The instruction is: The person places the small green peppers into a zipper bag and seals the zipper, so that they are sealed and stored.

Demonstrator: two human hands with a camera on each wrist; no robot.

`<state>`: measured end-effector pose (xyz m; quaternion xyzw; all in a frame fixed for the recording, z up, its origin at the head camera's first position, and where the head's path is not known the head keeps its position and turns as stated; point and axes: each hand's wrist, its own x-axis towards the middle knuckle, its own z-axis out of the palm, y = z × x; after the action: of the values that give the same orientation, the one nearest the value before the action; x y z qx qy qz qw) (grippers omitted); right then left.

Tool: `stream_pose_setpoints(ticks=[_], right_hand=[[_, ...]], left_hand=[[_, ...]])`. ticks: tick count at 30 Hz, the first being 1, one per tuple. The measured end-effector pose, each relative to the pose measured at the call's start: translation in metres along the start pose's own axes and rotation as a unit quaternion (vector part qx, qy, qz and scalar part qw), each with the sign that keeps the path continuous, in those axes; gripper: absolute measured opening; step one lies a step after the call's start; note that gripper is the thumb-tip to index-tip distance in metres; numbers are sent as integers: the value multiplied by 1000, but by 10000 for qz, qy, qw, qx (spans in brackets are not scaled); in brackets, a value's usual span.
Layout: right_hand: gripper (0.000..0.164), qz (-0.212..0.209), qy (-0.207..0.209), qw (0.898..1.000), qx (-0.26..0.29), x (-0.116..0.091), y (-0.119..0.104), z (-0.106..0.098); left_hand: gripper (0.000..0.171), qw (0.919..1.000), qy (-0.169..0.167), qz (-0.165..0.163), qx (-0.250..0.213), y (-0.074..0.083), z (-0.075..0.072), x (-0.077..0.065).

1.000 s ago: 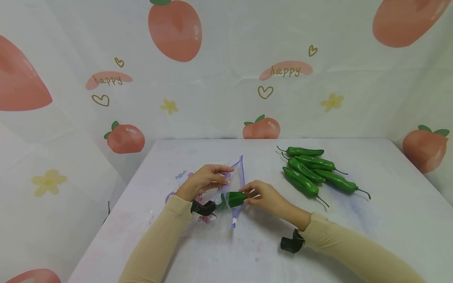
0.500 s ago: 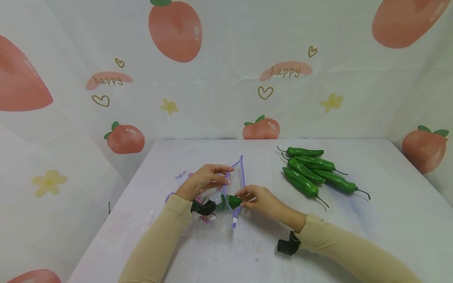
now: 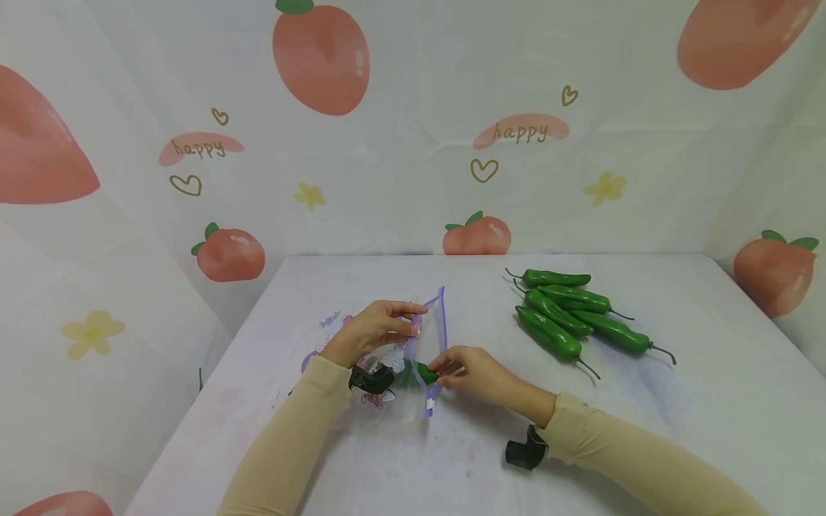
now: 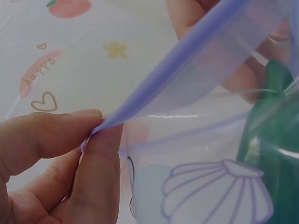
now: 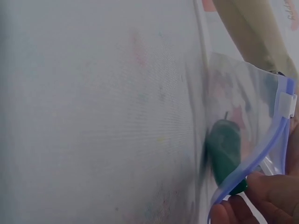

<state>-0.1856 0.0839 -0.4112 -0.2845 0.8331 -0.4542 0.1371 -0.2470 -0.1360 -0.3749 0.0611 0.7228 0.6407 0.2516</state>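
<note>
My left hand pinches the purple zip edge of a clear printed zip bag between thumb and fingers. The bag's mouth gapes toward the right. A green pepper lies mostly inside the bag, seen through its plastic, with one end at the opening. At that end my right hand pinches the pepper with its fingertips. A white slider sits near one end of the purple edge. The left hand and forearm hide part of the bag in the head view.
Several green peppers lie in a loose group at the back right of the white table. A peach-printed cloth hangs behind the table. A black wrist mount hangs under the right forearm.
My right hand has moved slightly left and down, pushing the pepper deeper into the bag, so less of it sticks out. The left hand has held its place on the bag's edge.
</note>
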Motion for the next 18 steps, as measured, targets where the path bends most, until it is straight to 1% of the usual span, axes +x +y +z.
stream_pose_setpoints(ticks=[9,14,18], right_hand=[[21,173,-30,9998,40,0,1,3],[21,138,15,9999,-16,0,0,2],[21,39,139,9999,83,-1,-2,-4]], left_hand=[[51,10000,-67,8,-50,0,0,0],[50,10000,-47,-4,-28,-1,1,0],[49,10000,-43,-24,-48,-2,0,0]])
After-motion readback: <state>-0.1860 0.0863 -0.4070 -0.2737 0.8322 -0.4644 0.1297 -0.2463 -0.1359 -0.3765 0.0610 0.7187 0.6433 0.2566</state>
